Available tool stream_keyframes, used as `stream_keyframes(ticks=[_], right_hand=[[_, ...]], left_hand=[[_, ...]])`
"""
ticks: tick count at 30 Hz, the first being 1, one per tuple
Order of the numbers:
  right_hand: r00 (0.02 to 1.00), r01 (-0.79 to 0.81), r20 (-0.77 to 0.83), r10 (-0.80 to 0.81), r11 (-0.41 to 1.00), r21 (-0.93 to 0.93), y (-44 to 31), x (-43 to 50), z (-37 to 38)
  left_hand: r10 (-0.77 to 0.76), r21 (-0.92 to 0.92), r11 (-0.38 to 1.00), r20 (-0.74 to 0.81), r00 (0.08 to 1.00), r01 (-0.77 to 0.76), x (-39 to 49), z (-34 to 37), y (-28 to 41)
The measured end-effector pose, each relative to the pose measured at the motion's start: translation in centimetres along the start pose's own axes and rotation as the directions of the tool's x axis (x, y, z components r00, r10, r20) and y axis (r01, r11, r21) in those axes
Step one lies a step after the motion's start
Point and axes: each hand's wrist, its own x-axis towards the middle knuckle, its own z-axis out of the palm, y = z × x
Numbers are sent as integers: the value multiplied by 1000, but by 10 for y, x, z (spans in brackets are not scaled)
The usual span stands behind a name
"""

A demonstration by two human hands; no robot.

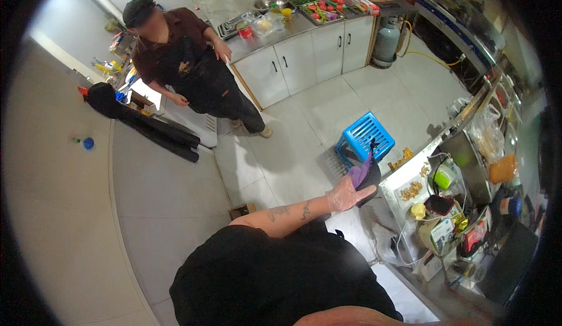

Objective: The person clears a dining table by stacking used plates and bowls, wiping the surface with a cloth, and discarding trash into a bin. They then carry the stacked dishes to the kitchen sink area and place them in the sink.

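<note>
My left hand (347,195), in a thin clear plastic glove, reaches out to the right from my black-clothed body. It grips a soft purple and black item (362,173), whose narrow tip points up over a blue slatted plastic stool (368,136); its exact kind is unclear. Part of it is hidden behind the fingers. My right hand is out of view; only bare skin of an arm shows along the bottom edge. Just right of the held item is a worktop with a white tray (397,186) bearing small pale brown food pieces (411,191).
A person (184,62) in a dark apron stands at upper left, near a steel counter (285,38) with trays of vegetables. A gas cylinder (387,43) stands under the far end. A phone (439,205), cables and packages crowd the right worktop. Left is a pale door panel (162,203).
</note>
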Motion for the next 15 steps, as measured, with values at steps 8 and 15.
stream_keyframes(ticks=[8, 15], right_hand=[[1000, 2, 0, -2, 981, 193, -47, -43, -12], [1000, 24, 3, -26, 967, 254, -51, -52, -8]], left_hand=[[191, -114, 978, 126, 973, -177, -1, 27, 14], [116, -102, 990, 216, 969, -95, -6, 52, 20]])
